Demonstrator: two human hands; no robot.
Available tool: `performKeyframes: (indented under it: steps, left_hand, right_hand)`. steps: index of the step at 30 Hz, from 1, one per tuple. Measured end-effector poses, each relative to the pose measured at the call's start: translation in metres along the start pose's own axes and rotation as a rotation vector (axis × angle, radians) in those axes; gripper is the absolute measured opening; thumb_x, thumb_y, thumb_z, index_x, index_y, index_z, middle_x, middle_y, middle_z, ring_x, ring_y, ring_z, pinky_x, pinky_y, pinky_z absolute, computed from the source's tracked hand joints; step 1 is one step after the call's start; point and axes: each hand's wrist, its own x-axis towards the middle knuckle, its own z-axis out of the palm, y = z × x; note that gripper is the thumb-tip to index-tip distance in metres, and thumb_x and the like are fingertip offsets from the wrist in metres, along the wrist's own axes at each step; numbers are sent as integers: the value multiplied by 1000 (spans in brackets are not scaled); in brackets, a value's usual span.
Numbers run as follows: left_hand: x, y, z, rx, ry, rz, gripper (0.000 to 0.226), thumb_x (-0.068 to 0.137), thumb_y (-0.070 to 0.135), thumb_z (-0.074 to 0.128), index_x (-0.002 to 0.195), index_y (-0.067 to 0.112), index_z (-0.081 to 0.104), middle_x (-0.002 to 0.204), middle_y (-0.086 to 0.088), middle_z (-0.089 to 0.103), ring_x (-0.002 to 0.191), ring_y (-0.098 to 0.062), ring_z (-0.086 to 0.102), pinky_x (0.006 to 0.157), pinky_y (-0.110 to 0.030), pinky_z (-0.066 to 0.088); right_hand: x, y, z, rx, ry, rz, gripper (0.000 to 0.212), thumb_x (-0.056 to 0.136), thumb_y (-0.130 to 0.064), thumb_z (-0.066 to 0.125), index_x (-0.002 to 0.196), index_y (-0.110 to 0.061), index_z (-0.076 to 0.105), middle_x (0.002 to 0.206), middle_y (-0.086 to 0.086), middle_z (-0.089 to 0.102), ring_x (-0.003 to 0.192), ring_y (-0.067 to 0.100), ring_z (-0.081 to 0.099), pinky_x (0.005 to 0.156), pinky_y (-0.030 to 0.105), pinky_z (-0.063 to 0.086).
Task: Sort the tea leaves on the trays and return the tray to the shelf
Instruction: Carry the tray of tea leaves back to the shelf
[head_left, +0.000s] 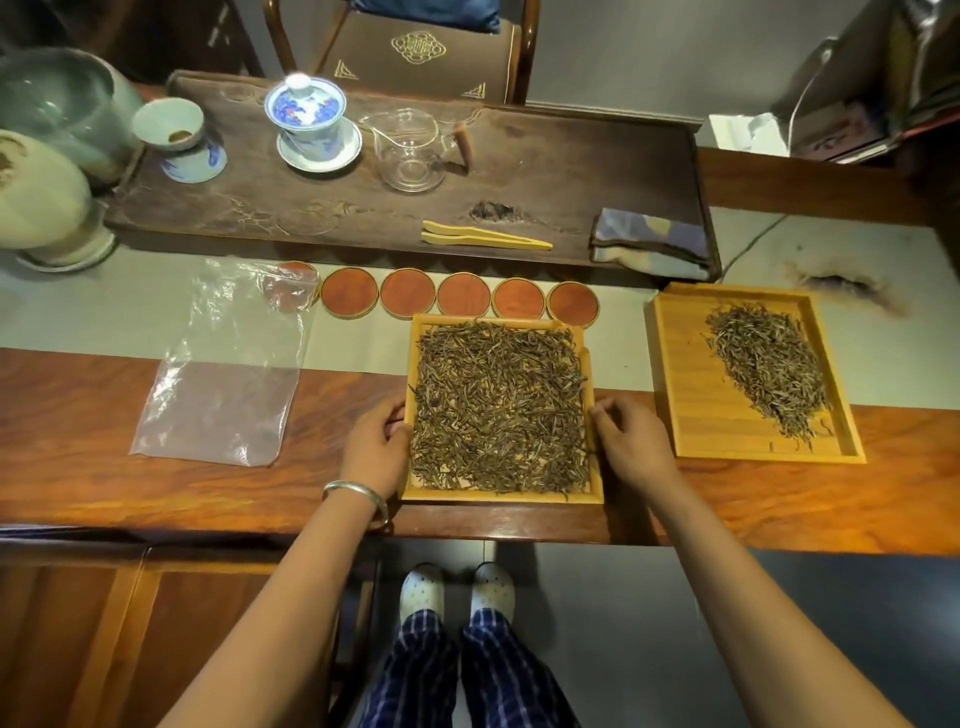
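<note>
A square bamboo tray (501, 497) lies on the table right in front of me, covered edge to edge with dry brown tea leaves (501, 410). My left hand (375, 447) grips its left rim, thumb on the edge. My right hand (631, 441) holds its right rim, fingers curled at the edge. A second bamboo tray (691, 384) lies to the right, apart from my hands, with a heap of tea leaves (769, 369) along its right half.
A row of round red coasters (462, 296) lies just behind the near tray. A clear plastic bag (228, 374) lies to the left. Behind, a dark wooden tea tray (545, 187) carries a lidded cup (309, 122), glass pitcher (410, 150), bamboo tongs (483, 236) and folded cloth (652, 244).
</note>
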Motion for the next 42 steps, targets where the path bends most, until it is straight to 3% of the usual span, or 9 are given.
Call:
performKeyframes:
  steps: [10, 18, 22, 25, 28, 32, 36, 38, 42]
  left_hand:
    - [-4, 13, -31, -138, -33, -15, 37, 90, -1, 52, 125, 9, 56, 109, 3, 59, 92, -4, 54, 69, 6, 35]
    - [-13, 35, -106, -310, 73, -45, 33, 93, 4, 50, 124, 14, 56, 108, 3, 63, 96, -7, 60, 84, -15, 46]
    - [-24, 40, -161, -383, 227, -79, 34, 93, 6, 51, 127, 13, 56, 119, -7, 62, 101, -17, 60, 90, -32, 48]
    - [-47, 40, -199, -445, 330, -106, 30, 93, 9, 52, 120, 19, 60, 116, -9, 66, 98, -25, 65, 90, -50, 51]
    - [-75, 40, -235, -402, 488, -75, 27, 93, 8, 53, 113, 24, 61, 116, -6, 66, 91, -12, 65, 88, -40, 52]
    - [-123, 40, -262, -376, 666, -106, 31, 93, 8, 53, 122, 14, 60, 122, -8, 63, 109, -21, 59, 100, -40, 44]
    - [-181, 40, -259, -396, 937, -139, 31, 91, -1, 51, 120, 5, 61, 111, -7, 63, 82, -2, 58, 68, 0, 43]
    - [-214, 42, -250, -467, 1068, -149, 33, 91, -5, 48, 121, 2, 58, 108, -7, 62, 78, 4, 59, 69, -1, 43]
    - [-285, 43, -219, -623, 1304, -205, 33, 93, -2, 45, 123, 5, 56, 115, -8, 60, 98, -17, 55, 94, -32, 42]
  right_hand:
    - [-10, -26, -14, 182, 58, -84, 11, 91, -12, 59, 80, -11, 62, 71, -2, 62, 66, 7, 54, 55, 9, 36]
    - [0, -123, -34, 183, 41, -204, 11, 92, -17, 57, 83, -13, 61, 73, -5, 60, 68, 6, 54, 57, 20, 39]
    - [3, -184, -30, 260, 19, -313, 9, 91, -17, 58, 86, -13, 63, 72, -6, 58, 66, 5, 52, 54, 12, 37]
    - [-1, -230, -22, 408, -71, -354, 11, 91, -13, 59, 81, -13, 64, 69, -5, 59, 64, 10, 54, 57, 21, 42]
    - [-8, -271, -10, 508, -197, -398, 15, 90, -13, 60, 76, -17, 64, 66, -5, 61, 58, 5, 55, 54, 24, 42]
    - [-20, -313, 10, 540, -348, -501, 16, 90, -15, 61, 75, -18, 64, 66, -3, 62, 58, 8, 57, 53, 27, 44]
    - [-42, -344, 26, 512, -530, -649, 12, 90, -14, 60, 81, -8, 66, 73, 10, 64, 67, 14, 56, 63, 35, 46]
    - [-61, -354, 31, 488, -598, -748, 16, 90, -14, 60, 83, -1, 65, 78, 17, 65, 68, 14, 57, 64, 33, 47]
    - [-112, -362, 38, 487, -754, -892, 15, 90, -14, 61, 76, -13, 64, 71, 3, 64, 59, 0, 55, 56, 16, 45]
